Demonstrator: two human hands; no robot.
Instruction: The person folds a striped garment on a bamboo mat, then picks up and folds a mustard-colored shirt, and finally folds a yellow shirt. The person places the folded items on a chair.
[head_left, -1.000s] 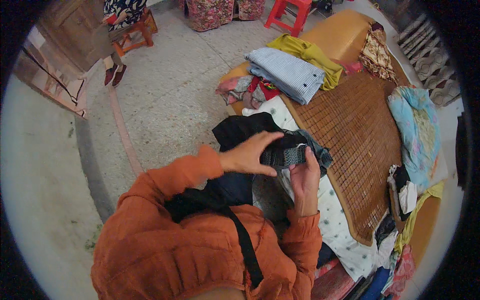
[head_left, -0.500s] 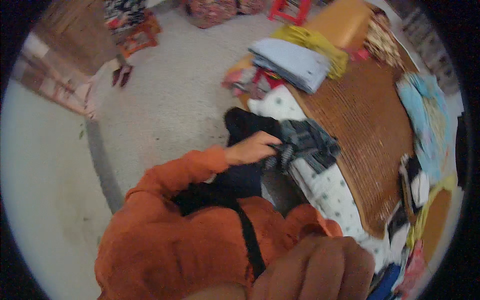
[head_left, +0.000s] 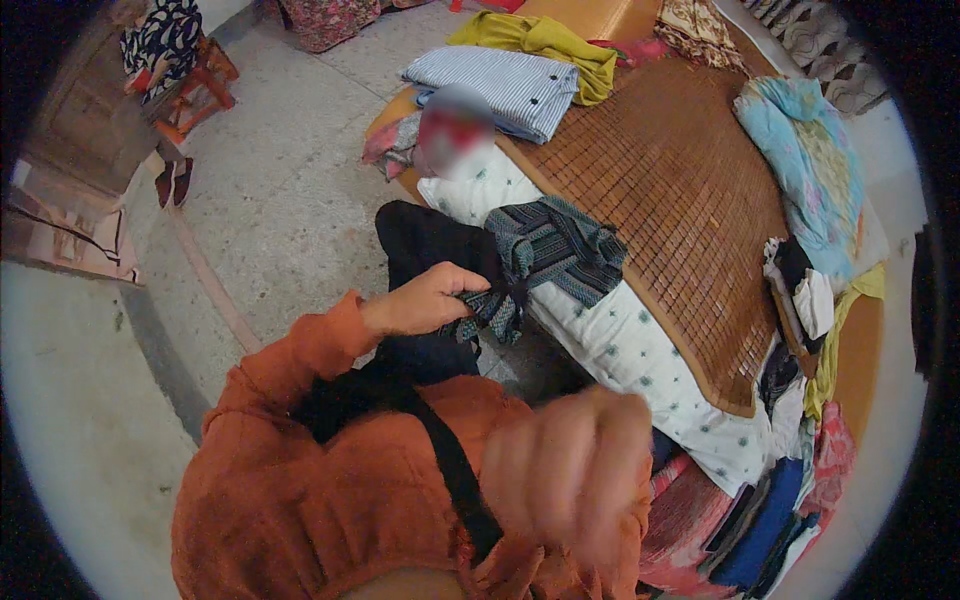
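My left hand (head_left: 425, 300), its arm in an orange sleeve, pinches the gathered end of a grey, black and teal patterned cloth (head_left: 560, 245). The cloth bunches at a dark gathered spot beside my fingers, and its wider part lies over the bed's edge. My right hand (head_left: 570, 470) is raised close to the camera, over my orange top. Its fingers are curled closed and smeared by motion, and anything within them is hidden. Below the left hand is my black-trousered leg (head_left: 425, 245).
A brown woven mat (head_left: 680, 190) covers the bed, edged by a white sheet with green motifs (head_left: 620, 330). A folded striped shirt (head_left: 500, 85) and mustard cloth (head_left: 550, 40) lie at the far end. Folded clothes (head_left: 760, 520) line the right side. A red-brown stool (head_left: 195, 95) stands far left.
The view has shifted, so the bed sits farther left. My right hand has risen from the lower edge. The left hand still pinches the patterned cloth.
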